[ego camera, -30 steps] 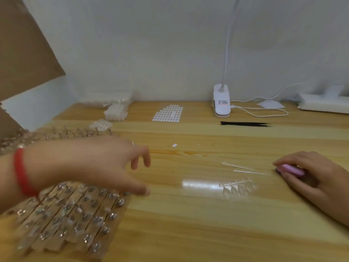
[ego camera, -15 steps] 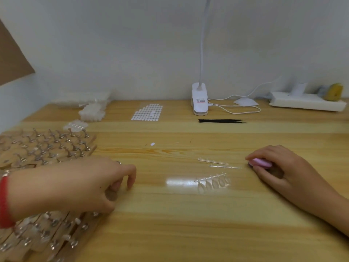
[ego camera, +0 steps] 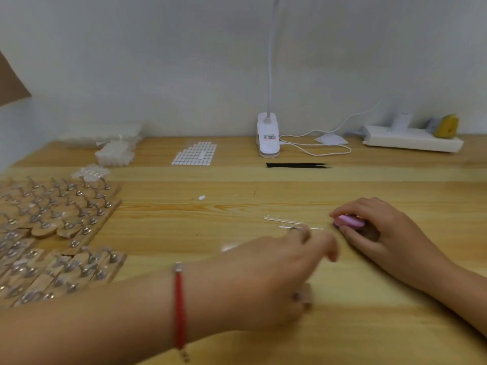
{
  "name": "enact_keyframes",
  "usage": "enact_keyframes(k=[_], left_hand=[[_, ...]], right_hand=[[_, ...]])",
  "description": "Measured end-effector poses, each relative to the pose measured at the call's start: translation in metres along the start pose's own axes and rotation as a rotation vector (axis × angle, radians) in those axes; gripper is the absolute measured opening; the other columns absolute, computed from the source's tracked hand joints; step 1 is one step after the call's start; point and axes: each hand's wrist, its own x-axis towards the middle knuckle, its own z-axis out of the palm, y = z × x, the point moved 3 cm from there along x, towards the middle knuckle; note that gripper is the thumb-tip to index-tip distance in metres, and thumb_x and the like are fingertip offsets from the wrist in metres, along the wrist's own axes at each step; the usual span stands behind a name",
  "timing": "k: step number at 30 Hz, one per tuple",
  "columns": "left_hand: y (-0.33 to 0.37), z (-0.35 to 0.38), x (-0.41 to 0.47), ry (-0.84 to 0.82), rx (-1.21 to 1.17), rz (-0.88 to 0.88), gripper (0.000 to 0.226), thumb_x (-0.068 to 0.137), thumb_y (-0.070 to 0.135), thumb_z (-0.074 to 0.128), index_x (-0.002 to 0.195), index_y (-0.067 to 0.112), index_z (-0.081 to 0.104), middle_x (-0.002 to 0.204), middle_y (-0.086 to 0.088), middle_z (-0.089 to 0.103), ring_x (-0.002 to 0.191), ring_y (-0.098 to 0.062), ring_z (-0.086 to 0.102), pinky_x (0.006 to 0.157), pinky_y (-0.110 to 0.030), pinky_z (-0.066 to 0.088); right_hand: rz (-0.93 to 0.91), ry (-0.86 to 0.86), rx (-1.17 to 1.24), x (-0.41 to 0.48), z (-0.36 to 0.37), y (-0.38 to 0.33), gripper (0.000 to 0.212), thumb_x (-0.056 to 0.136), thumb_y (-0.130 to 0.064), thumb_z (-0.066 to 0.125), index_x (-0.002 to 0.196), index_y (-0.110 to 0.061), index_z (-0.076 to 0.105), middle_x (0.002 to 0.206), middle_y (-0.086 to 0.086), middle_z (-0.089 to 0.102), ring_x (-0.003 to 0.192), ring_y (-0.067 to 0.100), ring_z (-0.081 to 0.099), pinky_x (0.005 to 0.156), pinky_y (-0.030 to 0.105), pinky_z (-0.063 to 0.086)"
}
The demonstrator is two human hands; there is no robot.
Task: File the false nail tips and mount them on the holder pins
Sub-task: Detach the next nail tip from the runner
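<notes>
Rows of wooden holder blocks with metal pins (ego camera: 60,219) cover the table's left side. My left hand (ego camera: 279,270), blurred by motion, reaches across the table's middle. It seems to pinch one small wooden holder block (ego camera: 304,296) under the thumb. Two clear nail tip strips (ego camera: 283,221) lie just beyond its fingers; anything under the hand is hidden. My right hand (ego camera: 374,230) rests on the table at the right, its fingers curled round a pink nail file (ego camera: 350,221).
At the back stand a white clip lamp (ego camera: 268,138) with its cable, black tweezers (ego camera: 297,165), a sheet of white adhesive dots (ego camera: 195,154), bags of white nail tips (ego camera: 116,154) and a power strip (ego camera: 411,139). A loose white dot (ego camera: 201,197) lies mid-table.
My left hand left the holder blocks and swept right to the table's middle, now covering the strip with nail tips. My right hand stayed on the pink file.
</notes>
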Motion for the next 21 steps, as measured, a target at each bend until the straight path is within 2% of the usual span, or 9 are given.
enact_keyframes(k=[3, 5, 8, 11, 12, 14, 16, 18, 21], left_hand=[[0.014, -0.007, 0.014, 0.000, -0.066, 0.054, 0.080, 0.076, 0.036, 0.075, 0.128, 0.047, 0.015, 0.118, 0.016, 0.027, 0.114, -0.006, 0.040, 0.092, -0.021, 0.037], [-0.004, -0.014, 0.006, 0.017, -0.112, -0.039, 0.080, 0.073, 0.044, 0.075, 0.121, 0.058, 0.013, 0.121, 0.026, 0.026, 0.120, 0.009, 0.029, 0.097, -0.012, 0.032], [-0.036, -0.006, -0.002, 0.138, -0.199, -0.238, 0.058, 0.086, 0.020, 0.064, 0.116, 0.053, 0.028, 0.115, 0.023, 0.043, 0.120, -0.005, 0.044, 0.100, -0.029, 0.040], [-0.040, 0.012, -0.007, 0.135, -0.311, -0.323, 0.046, 0.091, 0.006, 0.053, 0.109, 0.045, 0.038, 0.097, 0.013, 0.058, 0.102, -0.022, 0.059, 0.095, -0.045, 0.045], [-0.038, 0.015, -0.014, 0.134, -0.355, -0.314, 0.045, 0.091, 0.005, 0.053, 0.106, 0.044, 0.039, 0.088, 0.011, 0.061, 0.094, -0.021, 0.062, 0.092, -0.044, 0.047], [-0.030, 0.013, -0.023, 0.154, -0.397, -0.247, 0.055, 0.085, 0.011, 0.063, 0.110, 0.050, 0.034, 0.088, 0.010, 0.063, 0.084, -0.012, 0.061, 0.085, -0.027, 0.049], [-0.025, 0.015, -0.028, 0.191, -0.326, -0.145, 0.065, 0.077, 0.018, 0.069, 0.112, 0.055, 0.029, 0.097, 0.017, 0.059, 0.085, -0.006, 0.057, 0.077, -0.014, 0.046], [-0.025, 0.018, -0.028, 0.196, -0.334, -0.099, 0.064, 0.073, 0.021, 0.069, 0.116, 0.052, 0.032, 0.101, 0.017, 0.056, 0.090, -0.008, 0.057, 0.075, -0.013, 0.046], [-0.036, 0.011, -0.030, 0.274, -0.426, -0.108, 0.054, 0.064, 0.029, 0.058, 0.112, 0.047, 0.041, 0.109, 0.016, 0.055, 0.102, -0.010, 0.055, 0.078, -0.015, 0.045]], right_hand=[[0.001, -0.010, 0.044, -0.002, -0.003, -0.002, 0.013, 0.087, -0.034, 0.061, 0.097, -0.028, 0.067, 0.093, -0.019, 0.063, 0.091, 0.004, 0.056, 0.078, 0.019, 0.042], [0.012, 0.004, 0.057, -0.001, -0.004, -0.001, 0.010, 0.087, -0.025, 0.065, 0.096, -0.028, 0.067, 0.092, -0.020, 0.062, 0.090, 0.002, 0.055, 0.078, 0.014, 0.039], [0.046, 0.012, 0.041, 0.001, -0.001, 0.001, 0.017, 0.084, -0.011, 0.071, 0.098, -0.021, 0.070, 0.092, -0.017, 0.064, 0.090, 0.001, 0.054, 0.080, 0.009, 0.036], [0.050, -0.007, 0.042, 0.002, -0.002, -0.001, 0.017, 0.084, -0.010, 0.071, 0.098, -0.020, 0.070, 0.092, -0.015, 0.065, 0.089, 0.001, 0.053, 0.080, 0.008, 0.035], [0.051, -0.012, 0.043, 0.001, -0.003, -0.001, 0.017, 0.084, -0.010, 0.070, 0.099, -0.020, 0.070, 0.093, -0.014, 0.065, 0.089, 0.002, 0.054, 0.079, 0.008, 0.036], [0.044, -0.010, 0.038, 0.000, -0.003, -0.002, 0.017, 0.085, -0.009, 0.069, 0.099, -0.018, 0.071, 0.093, -0.012, 0.065, 0.089, 0.007, 0.056, 0.080, 0.012, 0.038], [0.037, -0.007, 0.032, 0.000, -0.003, -0.003, 0.017, 0.085, -0.008, 0.069, 0.099, -0.017, 0.071, 0.093, -0.010, 0.066, 0.089, 0.013, 0.057, 0.082, 0.020, 0.042], [0.035, -0.003, 0.031, 0.001, -0.003, -0.003, 0.017, 0.085, -0.007, 0.070, 0.098, -0.017, 0.071, 0.092, -0.009, 0.066, 0.089, 0.016, 0.058, 0.082, 0.026, 0.043], [0.032, -0.009, 0.030, 0.001, -0.003, -0.004, 0.017, 0.084, -0.006, 0.069, 0.098, -0.017, 0.070, 0.092, -0.010, 0.066, 0.090, 0.014, 0.058, 0.082, 0.022, 0.042]])
